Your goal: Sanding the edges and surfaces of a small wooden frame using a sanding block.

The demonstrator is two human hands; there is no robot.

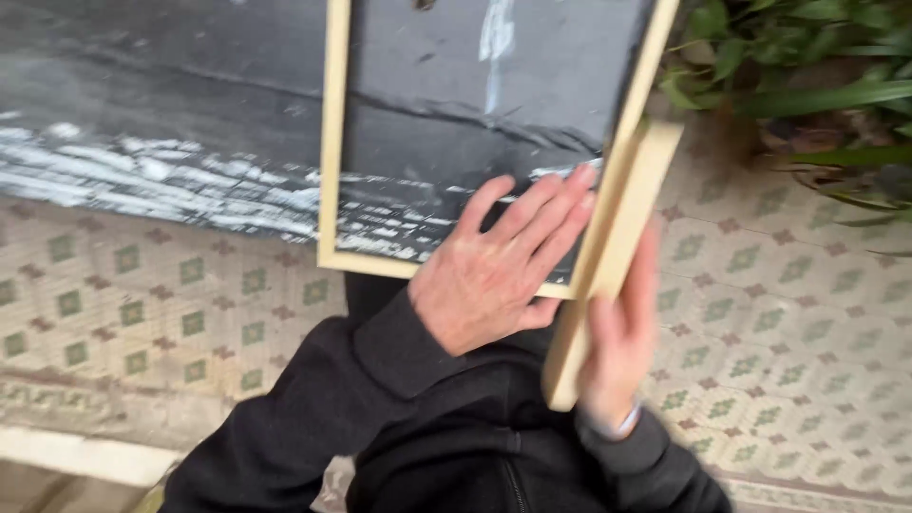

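Observation:
A pale wooden frame (332, 142) stands in front of me, its opening showing the dark grey surface behind. My left hand (499, 261) lies flat with fingers spread against the frame's lower right corner. My right hand (617, 342) grips a separate short wooden bar (617, 247), which is pressed along the frame's right side. Both sleeves are black.
A dark grey streaked wall or board (161, 104) fills the upper left. Patterned floor tiles (788, 313) with green and brown motifs spread around me. Green plants (807, 85) crowd the upper right corner. A pale step edge (76, 456) runs at the lower left.

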